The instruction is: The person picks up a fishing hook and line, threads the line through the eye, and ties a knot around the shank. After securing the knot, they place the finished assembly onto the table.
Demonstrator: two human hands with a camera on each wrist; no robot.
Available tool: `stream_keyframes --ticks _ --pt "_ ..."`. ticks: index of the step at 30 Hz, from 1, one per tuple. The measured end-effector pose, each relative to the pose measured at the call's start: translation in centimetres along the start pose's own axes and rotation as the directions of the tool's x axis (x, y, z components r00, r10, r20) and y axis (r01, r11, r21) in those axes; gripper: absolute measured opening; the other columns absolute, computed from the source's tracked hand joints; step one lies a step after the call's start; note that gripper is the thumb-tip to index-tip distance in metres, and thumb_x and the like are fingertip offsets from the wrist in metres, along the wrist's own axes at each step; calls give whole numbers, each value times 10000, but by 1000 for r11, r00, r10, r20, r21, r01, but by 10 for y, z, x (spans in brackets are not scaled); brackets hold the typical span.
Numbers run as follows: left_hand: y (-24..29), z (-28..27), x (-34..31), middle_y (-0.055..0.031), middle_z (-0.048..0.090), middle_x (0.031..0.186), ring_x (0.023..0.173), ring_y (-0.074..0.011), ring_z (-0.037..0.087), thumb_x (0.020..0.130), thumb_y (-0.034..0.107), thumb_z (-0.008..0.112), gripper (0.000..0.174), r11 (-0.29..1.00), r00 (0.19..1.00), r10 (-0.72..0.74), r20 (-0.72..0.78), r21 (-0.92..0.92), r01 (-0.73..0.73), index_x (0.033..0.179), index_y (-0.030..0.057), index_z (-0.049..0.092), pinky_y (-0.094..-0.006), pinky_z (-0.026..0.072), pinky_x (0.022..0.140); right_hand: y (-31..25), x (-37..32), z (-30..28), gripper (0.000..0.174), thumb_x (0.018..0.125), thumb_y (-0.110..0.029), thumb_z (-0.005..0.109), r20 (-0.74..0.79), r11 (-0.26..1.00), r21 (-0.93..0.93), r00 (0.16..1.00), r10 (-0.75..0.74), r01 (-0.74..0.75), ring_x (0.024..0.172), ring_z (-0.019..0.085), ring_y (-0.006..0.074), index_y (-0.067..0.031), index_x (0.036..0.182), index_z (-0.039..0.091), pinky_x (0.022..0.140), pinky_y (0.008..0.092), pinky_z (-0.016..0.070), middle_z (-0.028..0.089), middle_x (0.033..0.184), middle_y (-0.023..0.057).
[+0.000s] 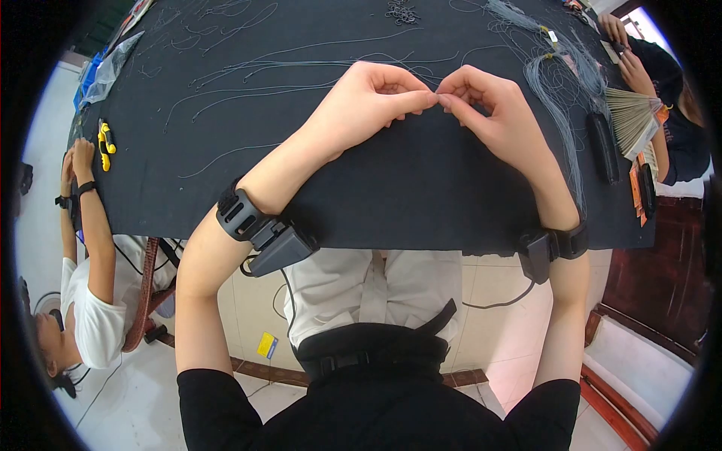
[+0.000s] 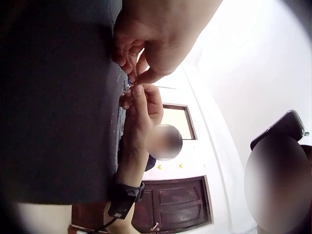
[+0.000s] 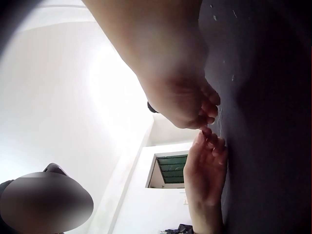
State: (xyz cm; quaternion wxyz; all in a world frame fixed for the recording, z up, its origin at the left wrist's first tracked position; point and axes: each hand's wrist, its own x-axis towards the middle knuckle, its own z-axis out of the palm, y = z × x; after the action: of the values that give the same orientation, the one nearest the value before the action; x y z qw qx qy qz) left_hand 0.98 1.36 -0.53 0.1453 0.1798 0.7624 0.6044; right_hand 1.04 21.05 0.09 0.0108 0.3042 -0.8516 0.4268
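Note:
In the head view, the left hand (image 1: 359, 99) and right hand (image 1: 498, 113) meet fingertip to fingertip above the black cloth (image 1: 406, 180). Each pinches thumb against forefinger on a thin cord, mostly hidden by the fingers. Just behind the hands, grey cords (image 1: 301, 63) lie loosely across the cloth. The left wrist view has the left hand (image 2: 158, 36) above and the right hand (image 2: 141, 105) below, their tips touching. In the right wrist view the right hand (image 3: 173, 90) is above the left hand (image 3: 205, 168), its fingers bent.
A large cord bundle (image 1: 553, 83) lies at the right, beside a black case (image 1: 602, 148) and a fanned stack of strips (image 1: 632, 120). Yellow-black pliers (image 1: 106, 145) and a plastic bag (image 1: 111, 69) are at the left. Small dark rings (image 1: 402, 12) lie at the back. People sit at both sides.

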Motion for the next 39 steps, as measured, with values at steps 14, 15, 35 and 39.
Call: stream_keyframes --ticks 14,15,35,39 --pt "0 -1 -1 -1 578 714 612 -53 468 801 199 599 160 998 998 47 -36 -30 -49 842 55 657 -174 376 552 2 0 2 138 801 -114 592 -18 999 41 1000 -26 26 614 531 95 4 873 587 572 213 429 582 706 55" --pt "0 -1 -1 -2 578 716 612 -54 468 801 195 598 157 998 998 48 -35 -32 -49 841 55 656 -175 376 552 1 0 3 135 803 -113 590 -13 998 44 999 -33 34 612 530 96 2 873 586 571 212 429 582 705 55" --pt "4 2 -4 4 583 722 639 -51 501 813 201 609 163 976 978 208 5 -72 -207 859 47 634 -175 391 561 -1 -4 4 356 816 -137 577 194 856 472 972 132 -211 721 572 136 13 1116 457 629 243 464 562 916 97" --pt "11 5 -7 -15 585 758 677 -42 541 833 110 579 114 927 953 278 117 -294 -234 877 7 601 -174 428 588 -10 -3 7 571 825 -149 575 397 726 616 917 49 -306 871 598 200 -3 1290 279 715 274 486 517 1067 140"
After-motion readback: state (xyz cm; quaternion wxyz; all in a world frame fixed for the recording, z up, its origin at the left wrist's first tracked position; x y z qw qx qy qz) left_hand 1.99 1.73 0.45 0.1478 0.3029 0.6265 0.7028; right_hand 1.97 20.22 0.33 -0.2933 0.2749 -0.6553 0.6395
